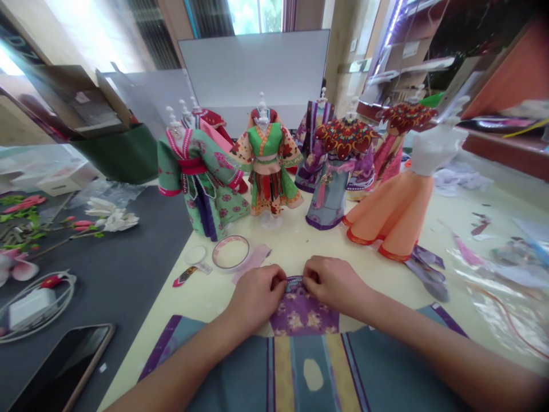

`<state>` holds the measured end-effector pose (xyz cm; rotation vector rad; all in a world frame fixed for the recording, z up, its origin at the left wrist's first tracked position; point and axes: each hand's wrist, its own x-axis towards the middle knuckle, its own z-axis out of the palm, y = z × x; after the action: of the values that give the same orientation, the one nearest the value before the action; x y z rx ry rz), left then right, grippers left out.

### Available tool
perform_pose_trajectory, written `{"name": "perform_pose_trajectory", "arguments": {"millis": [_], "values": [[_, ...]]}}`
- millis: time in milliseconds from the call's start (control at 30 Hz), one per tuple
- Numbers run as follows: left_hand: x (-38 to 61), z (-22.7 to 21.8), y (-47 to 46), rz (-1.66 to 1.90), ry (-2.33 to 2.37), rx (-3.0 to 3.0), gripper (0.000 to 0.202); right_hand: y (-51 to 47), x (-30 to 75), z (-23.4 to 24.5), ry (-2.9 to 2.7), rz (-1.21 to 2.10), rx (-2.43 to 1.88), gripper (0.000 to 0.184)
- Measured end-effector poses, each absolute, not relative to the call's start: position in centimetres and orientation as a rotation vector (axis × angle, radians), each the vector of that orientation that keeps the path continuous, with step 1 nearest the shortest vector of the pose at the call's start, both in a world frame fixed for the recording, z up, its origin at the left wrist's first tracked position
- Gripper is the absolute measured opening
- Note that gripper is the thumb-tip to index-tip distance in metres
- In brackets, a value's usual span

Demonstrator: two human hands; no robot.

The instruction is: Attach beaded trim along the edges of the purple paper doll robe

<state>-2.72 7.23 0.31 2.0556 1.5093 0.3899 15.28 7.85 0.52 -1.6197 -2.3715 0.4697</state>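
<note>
My left hand (pixel 256 296) and my right hand (pixel 330 282) meet at the middle of the cream table (pixel 295 240), both with fingers curled and pinching the far edge of a purple flowered paper piece (pixel 302 315). That piece lies on a larger blue, yellow and purple striped paper sheet (pixel 317 372) spread near the front edge. Just left of my left hand lie a roll of clear tape (pixel 230 252) and a pale pink paper strip (pixel 253 260).
Several small mannequins in paper costumes stand behind: a green one (pixel 201 183), a green-and-red one (pixel 268 166), a blue-purple one (pixel 332 177) and an orange skirt (pixel 392 214). A phone (pixel 64 366), a charger (pixel 32 306) and paper flowers (pixel 107 220) lie at left. Scraps lie at right.
</note>
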Motion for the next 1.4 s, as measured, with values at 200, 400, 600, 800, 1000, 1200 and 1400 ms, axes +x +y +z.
{"name": "perform_pose_trajectory", "arguments": {"millis": [200, 400, 600, 800, 1000, 1200, 1400], "values": [[-2.58, 0.28, 7.15, 0.397, 1.514, 2.078, 0.012, 7.77, 15.3, 0.39, -2.38, 0.465, -1.614, 0.009], [-2.47, 0.31, 7.11, 0.39, 1.533, 2.096, 0.012, 7.77, 15.35, 0.41, -2.385, 0.454, -1.616, 0.008], [-2.34, 0.2, 7.19, 0.373, 1.558, 2.101, 0.012, 7.85, 15.26, 0.41, -2.39, 0.46, -1.622, 0.009], [-2.09, 0.04, 7.17, 0.371, 1.621, 2.13, 0.015, 7.77, 15.23, 0.47, -2.39, 0.454, -1.631, 0.009], [-1.94, -0.08, 7.22, 0.359, 1.635, 2.178, 0.016, 7.73, 15.12, 0.79, -2.407, 0.452, -1.636, 0.01], [-1.86, -0.06, 7.24, 0.343, 1.661, 2.196, 0.014, 7.72, 15.23, 0.76, -2.428, 0.448, -1.634, 0.01], [-1.81, -0.03, 7.15, 0.331, 1.665, 2.216, 0.013, 7.73, 15.23, 0.89, -2.43, 0.437, -1.642, 0.01]]}}
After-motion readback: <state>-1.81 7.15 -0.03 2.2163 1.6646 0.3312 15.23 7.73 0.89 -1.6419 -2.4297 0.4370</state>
